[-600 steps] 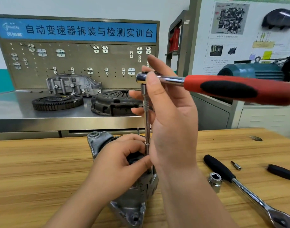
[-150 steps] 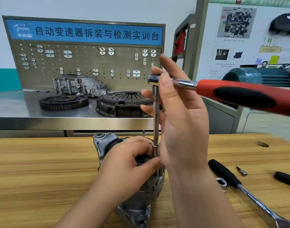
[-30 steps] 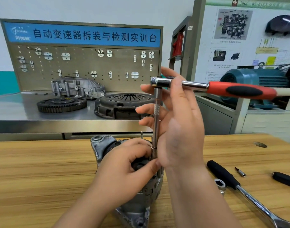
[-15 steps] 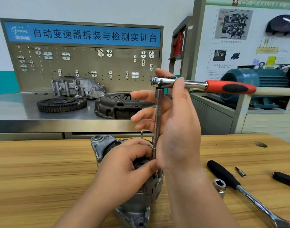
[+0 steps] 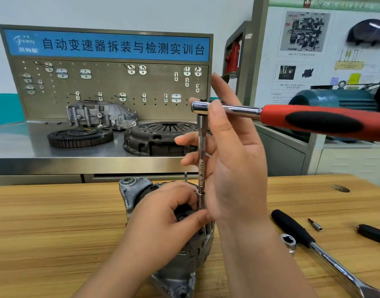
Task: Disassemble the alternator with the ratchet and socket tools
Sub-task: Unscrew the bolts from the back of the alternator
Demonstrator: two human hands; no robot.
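Wooden workbench (image 5: 55, 233) held the alternator (image 5: 180, 274) near centre. Left hand (image 5: 163, 224) gripped it; right hand (image 5: 236, 173) curled round the upright extension bar (image 5: 201, 147) under the red-handled ratchet (image 5: 322, 123). Likely loosening a bolt; next, swing the handle.

Blue banner (image 5: 124, 48) across the top of the pegboard (image 5: 111, 87), at the back edge of the steel counter (image 5: 17, 145): white "自动变速器拆装与检测实训台". Logo (image 5: 25, 43) at the banner's left end, lettering too blurred. Extension bar (image 5: 201, 168): stamped lettering along the shank, can't read it. Wall chart (image 5: 314, 50) on the right: green header strip (image 5: 335, 5) and picture captions, all illegible.
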